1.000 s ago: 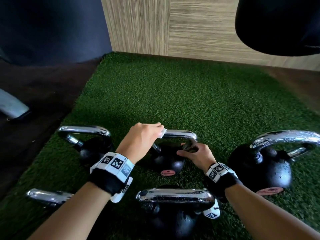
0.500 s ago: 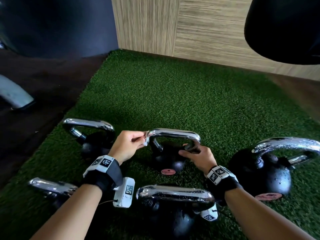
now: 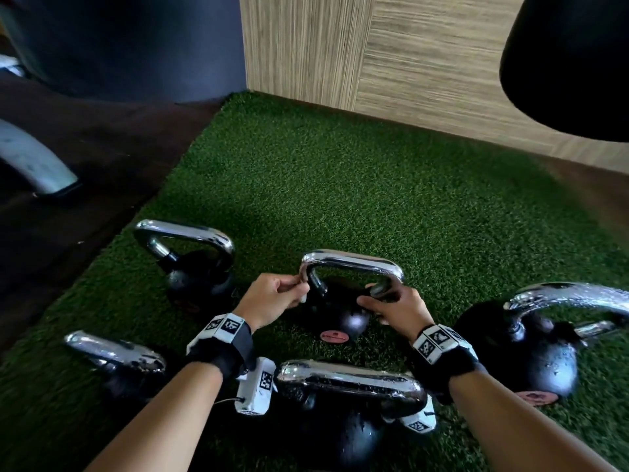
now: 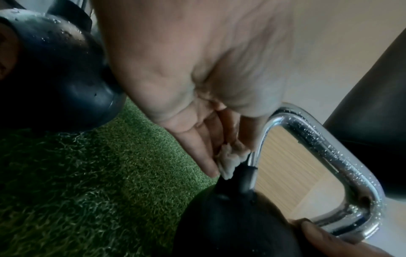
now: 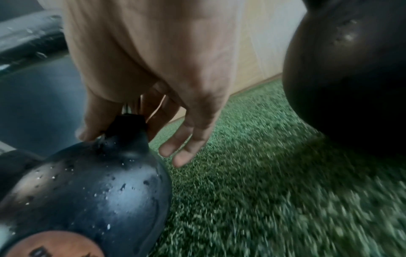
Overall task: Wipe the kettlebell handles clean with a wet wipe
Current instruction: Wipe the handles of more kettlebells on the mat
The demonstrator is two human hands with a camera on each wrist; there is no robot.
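Several black kettlebells with chrome handles stand on green turf. At the middle kettlebell, my left hand pinches a small white wet wipe against the left leg of its chrome handle, low down near the black neck. My right hand grips the right leg of the same handle, thumb and forefinger round its base, the other fingers hanging loose. Water drops dot the handle and the ball.
More kettlebells stand at the back left, front left, front middle and right. A wood-panel wall backs the turf; a dark punch bag hangs top right, a machine leg at left.
My left hand slid with the wipe from the top left of the handle round the corner and down its left leg. My right hand kept its hold on the right leg.
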